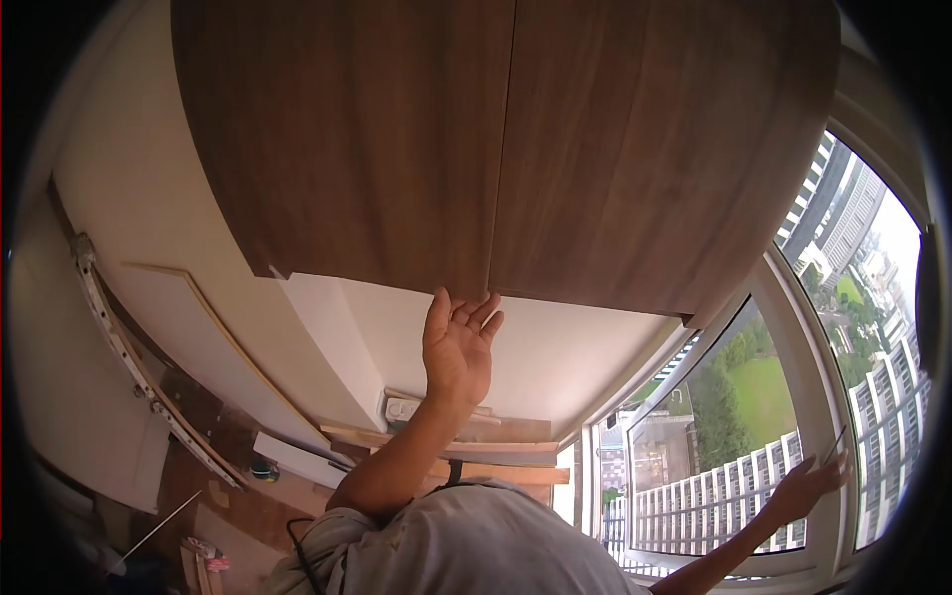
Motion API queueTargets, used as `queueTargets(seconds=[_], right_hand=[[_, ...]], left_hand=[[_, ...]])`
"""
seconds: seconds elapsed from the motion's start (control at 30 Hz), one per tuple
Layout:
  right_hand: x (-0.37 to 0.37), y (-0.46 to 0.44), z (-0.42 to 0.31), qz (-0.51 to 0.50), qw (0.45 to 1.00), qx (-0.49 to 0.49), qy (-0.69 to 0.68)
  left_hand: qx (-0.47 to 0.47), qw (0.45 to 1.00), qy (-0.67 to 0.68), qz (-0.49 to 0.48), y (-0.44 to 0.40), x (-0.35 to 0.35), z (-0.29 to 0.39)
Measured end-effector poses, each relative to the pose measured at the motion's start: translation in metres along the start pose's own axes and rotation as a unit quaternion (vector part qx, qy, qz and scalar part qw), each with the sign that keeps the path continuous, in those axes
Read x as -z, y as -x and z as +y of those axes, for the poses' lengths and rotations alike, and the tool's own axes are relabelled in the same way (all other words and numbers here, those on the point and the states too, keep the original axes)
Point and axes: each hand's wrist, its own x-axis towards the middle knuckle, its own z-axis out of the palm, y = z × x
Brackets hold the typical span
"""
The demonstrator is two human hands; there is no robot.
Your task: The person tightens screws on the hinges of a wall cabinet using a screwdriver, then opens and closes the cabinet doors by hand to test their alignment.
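Two dark brown wooden doors (397, 149) of a wall cabinet fill the upper view, with a narrow seam between them. Palm towards me, my left hand (460, 347) is raised at their lower edge. Its fingers are spread and slightly bent, with the tips at the bottom of the seam. Off to the right, my right hand (808, 488) is in front of the white window frame (808, 367). Its fingers are bent around a thin, dark item, too small to name.
Wooden strips (506, 473) lie below the cabinet. A long metal level or rail (129, 362) and a pale panel (213, 347) lean at the left. A white box (297, 460) and a stick (164, 526) are lower left. Windows at the right show buildings outside.
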Motion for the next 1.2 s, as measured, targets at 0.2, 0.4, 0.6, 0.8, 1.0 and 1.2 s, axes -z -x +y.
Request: queueTargets(seconds=[0.2,0.4,0.6,0.8,1.0,1.2], right_hand=[[-0.008,0.001,0.005,0.022,1.000,0.010,0.015],[-0.009,0.000,0.004,0.018,1.000,0.003,0.021],[-0.007,0.000,0.003,0.014,1.000,0.008,-0.003],[0.001,-0.002,-0.002,-0.017,1.000,-0.010,0.017],[0.005,-0.003,-0.007,0.000,0.999,-0.006,0.033],[0.001,-0.003,-0.001,-0.016,1.000,-0.002,0.015]], left_hand=[[-0.089,0.991,-0.085,-0.053,0.041,0.017,0.000],[0.051,0.983,-0.170,0.053,0.015,0.048,-0.007],[0.104,0.981,-0.165,0.001,0.008,0.034,-0.022],[0.075,0.988,-0.102,-0.089,-0.011,-0.001,-0.031],[0.073,0.994,-0.052,-0.061,-0.009,-0.010,-0.034],[0.030,0.988,-0.133,-0.076,0.010,-0.008,-0.032]])
